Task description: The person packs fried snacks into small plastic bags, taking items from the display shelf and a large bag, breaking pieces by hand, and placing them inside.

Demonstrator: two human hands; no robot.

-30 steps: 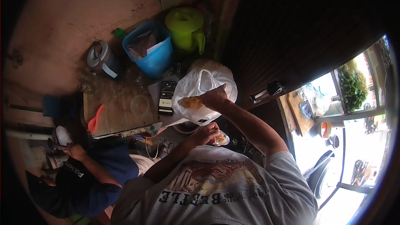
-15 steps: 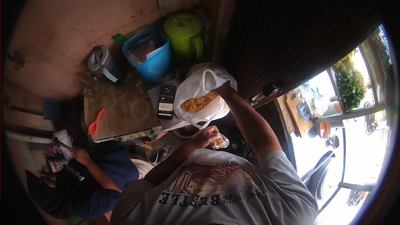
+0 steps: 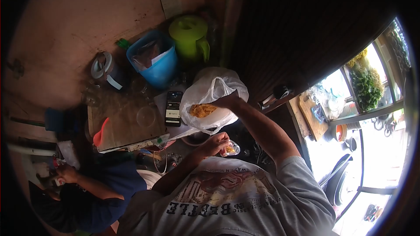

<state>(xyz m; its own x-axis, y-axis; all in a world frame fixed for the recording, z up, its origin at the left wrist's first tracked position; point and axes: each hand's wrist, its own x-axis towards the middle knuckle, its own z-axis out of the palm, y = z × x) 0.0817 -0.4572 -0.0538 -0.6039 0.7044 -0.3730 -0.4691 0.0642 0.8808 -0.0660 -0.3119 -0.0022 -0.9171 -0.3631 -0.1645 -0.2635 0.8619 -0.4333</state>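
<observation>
Left hand pinches a clear plastic pouch; beyond it, the right hand, grip hidden, dips into a carrier bag of apparent crisps.

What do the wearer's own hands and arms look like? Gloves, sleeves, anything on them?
Left hand: bare, no glove. Right hand: no glove visible; fingers hidden. Short sleeves of a grey fabric T-shirt with printed chest, forearms uncovered. No watch or bracelet visible; rings can't be told.
</observation>
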